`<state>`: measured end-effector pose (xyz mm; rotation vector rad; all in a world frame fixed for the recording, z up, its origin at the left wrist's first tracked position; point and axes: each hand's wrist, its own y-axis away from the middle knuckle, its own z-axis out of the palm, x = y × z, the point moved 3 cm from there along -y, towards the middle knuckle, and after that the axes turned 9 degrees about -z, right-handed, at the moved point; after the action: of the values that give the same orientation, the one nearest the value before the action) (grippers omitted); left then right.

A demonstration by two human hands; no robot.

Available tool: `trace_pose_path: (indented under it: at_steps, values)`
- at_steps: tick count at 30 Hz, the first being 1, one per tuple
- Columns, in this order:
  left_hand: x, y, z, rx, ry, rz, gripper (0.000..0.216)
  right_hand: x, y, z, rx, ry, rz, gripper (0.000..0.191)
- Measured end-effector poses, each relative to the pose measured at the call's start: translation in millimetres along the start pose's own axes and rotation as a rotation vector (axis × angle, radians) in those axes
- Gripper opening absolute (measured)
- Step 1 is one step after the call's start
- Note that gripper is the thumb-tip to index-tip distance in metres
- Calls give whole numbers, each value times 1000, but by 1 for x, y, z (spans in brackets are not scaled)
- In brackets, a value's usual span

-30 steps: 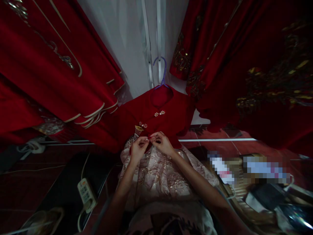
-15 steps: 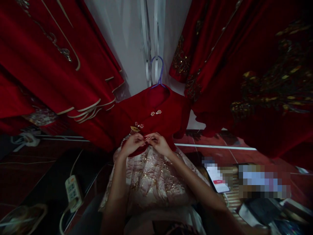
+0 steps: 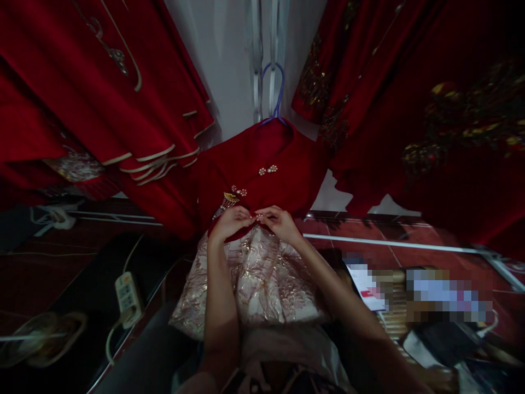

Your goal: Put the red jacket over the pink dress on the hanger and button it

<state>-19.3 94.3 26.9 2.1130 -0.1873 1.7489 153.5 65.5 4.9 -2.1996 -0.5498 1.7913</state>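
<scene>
A short red jacket (image 3: pixel 295 164) hangs in front of me on a purple hanger (image 3: pixel 280 87). Beaded flower fasteners (image 3: pixel 268 170) sit on its front, with a gold fan-shaped ornament (image 3: pixel 231 197) lower on the left. At the bottom hem, my left hand (image 3: pixel 233 221) and my right hand (image 3: pixel 279 223) meet fingertip to fingertip. Both are closed in a pinch on a small beaded fastener (image 3: pixel 257 218), mostly covered by the fingers. Below the hem spreads a pale pink and gold brocade skirt (image 3: pixel 262 273).
Red garments (image 3: pixel 164 109) hang at left, and more with gold embroidery (image 3: pixel 463 120) at right. A power strip (image 3: pixel 128 295) lies on a black surface at lower left. At right, a phone (image 3: pixel 367 287) and a dark item (image 3: pixel 445 342) rest on a slatted stand (image 3: pixel 394 306).
The view has tilted slightly, so the jacket and hanger appear higher and a little further right. Both hands keep their pinch at the hem.
</scene>
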Motion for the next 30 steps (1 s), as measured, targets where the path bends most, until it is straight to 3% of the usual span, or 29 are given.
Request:
trace_pose_path:
  at_steps: [8, 14, 21, 25, 28, 30]
  values:
    - [-6, 5, 2, 26, -117, 3, 24, -4, 16, 14, 102, 14, -37, 22]
    - [-10, 6, 2, 49, -38, -5, 20, -11, 18, 21, 152, 107, -94, 23]
    - [-10, 12, 3, 13, 49, -79, 31, -10, 22, 19, 173, 115, -98, 24]
    - [-10, 12, 1, 17, 0, 6, 28, -9, 21, 20, 193, 124, -108, 24]
    - [-10, 10, -1, 24, -95, 83, 22, -4, 19, 17, 133, 119, -63, 22]
    - [-9, 8, -6, 110, -152, 129, 19, -2, 18, 10, 20, 108, -15, 37]
